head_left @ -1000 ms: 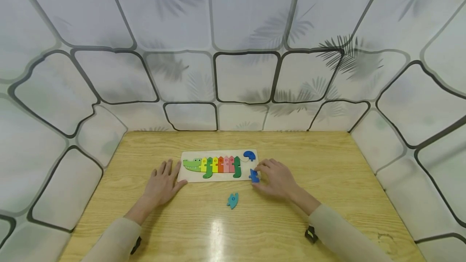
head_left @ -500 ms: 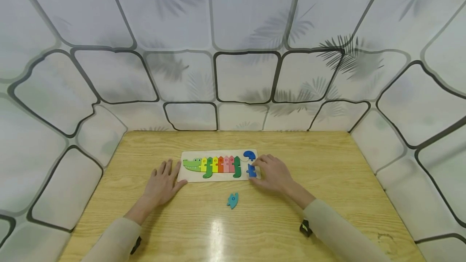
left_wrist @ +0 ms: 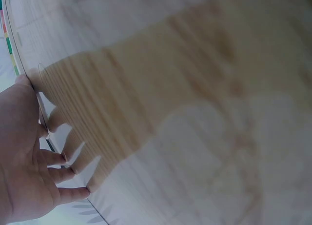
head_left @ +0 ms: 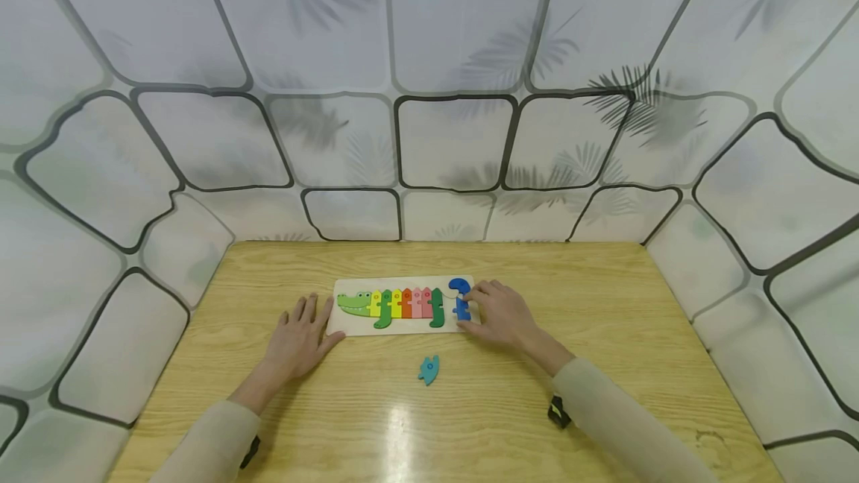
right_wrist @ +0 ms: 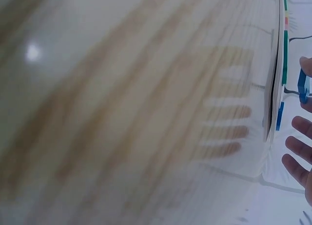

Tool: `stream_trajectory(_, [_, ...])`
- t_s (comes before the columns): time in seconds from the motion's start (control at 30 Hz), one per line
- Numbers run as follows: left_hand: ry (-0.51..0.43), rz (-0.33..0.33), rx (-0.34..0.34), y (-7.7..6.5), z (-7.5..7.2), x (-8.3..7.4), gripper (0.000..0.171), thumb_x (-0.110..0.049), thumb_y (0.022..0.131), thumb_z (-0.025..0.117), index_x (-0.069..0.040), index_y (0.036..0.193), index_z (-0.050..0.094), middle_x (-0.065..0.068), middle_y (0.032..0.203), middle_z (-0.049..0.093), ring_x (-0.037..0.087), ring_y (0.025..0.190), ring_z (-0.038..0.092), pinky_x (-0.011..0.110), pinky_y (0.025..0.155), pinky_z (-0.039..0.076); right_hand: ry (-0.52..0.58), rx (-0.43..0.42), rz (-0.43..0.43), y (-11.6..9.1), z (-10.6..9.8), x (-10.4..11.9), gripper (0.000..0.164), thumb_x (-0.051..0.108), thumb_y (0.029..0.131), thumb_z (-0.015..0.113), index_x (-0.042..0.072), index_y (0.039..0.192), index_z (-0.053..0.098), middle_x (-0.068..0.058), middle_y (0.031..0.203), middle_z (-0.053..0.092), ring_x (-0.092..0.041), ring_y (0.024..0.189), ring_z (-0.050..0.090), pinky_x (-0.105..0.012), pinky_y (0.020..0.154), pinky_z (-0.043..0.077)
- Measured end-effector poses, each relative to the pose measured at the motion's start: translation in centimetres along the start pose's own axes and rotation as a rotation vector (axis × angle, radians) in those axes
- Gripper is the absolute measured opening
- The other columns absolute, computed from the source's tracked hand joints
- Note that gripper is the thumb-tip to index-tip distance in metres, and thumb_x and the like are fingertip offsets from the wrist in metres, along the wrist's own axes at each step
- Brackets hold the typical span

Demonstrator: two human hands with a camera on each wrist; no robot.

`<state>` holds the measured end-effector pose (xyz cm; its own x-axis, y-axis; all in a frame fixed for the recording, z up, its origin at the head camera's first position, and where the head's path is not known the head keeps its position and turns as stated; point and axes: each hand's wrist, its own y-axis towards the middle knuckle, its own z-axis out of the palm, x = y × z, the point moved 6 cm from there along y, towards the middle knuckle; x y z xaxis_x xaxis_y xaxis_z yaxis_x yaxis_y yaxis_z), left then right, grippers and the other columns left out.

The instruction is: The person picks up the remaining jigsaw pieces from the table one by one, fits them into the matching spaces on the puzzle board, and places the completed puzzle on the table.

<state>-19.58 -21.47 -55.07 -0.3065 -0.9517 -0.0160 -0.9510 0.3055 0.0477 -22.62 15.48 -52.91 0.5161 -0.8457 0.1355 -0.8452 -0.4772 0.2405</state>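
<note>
A pale wooden puzzle board [head_left: 411,327] lies on the table, with a crocodile of coloured pieces set in it. My left hand [head_left: 297,341] rests at its left end with fingers spread straight, the thumb by the lower corner. At the right end, my right hand [head_left: 502,315] pinches a blue puzzle piece [head_left: 461,309] between thumb and finger. The right wrist view has this blue piece [right_wrist: 303,87] held apart from the board, the other fingers extended. Just above it sits a curved blue piece [head_left: 459,286] on the board. A teal puzzle piece [head_left: 429,370] lies loose in front.
The wood-grain table [head_left: 376,423] is glossy and reflects light near its front. Light partition walls [head_left: 443,140] with dark outlines and leaf prints enclose the back and sides. A dark strap [head_left: 558,411] is at the right sleeve.
My right hand has moved a little left and away from me, bringing the pinched blue piece closer to the curved blue one. The left hand and teal piece have stayed put.
</note>
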Motion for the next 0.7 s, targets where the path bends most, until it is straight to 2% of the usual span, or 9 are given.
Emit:
stream_trajectory(0.47, [0.001,0.002,-0.007,0.0,-0.1,0.0,0.076,-0.054,0.106,0.057,-0.005,0.162,0.041,0.033,0.161,0.042,0.052,0.148,0.044,0.071,0.111,0.044,-0.056,0.002,-0.017,1.2,0.6,0.2,0.048,0.060,0.091,0.075,0.022,0.120,0.077,0.000,0.115,0.071,-0.019,0.104,0.067,-0.038,0.090,0.060])
stream_trajectory(0.7, [0.002,0.005,-0.014,-0.1,-0.1,0.0,0.076,-0.054,0.105,0.057,-0.005,0.162,0.041,0.033,0.161,0.043,0.052,0.148,0.045,0.071,0.111,0.044,-0.119,0.033,-0.039,1.8,1.2,0.3,0.053,0.066,0.093,0.069,0.022,0.122,0.077,0.000,0.117,0.073,-0.019,0.105,0.068,-0.036,0.090,0.061])
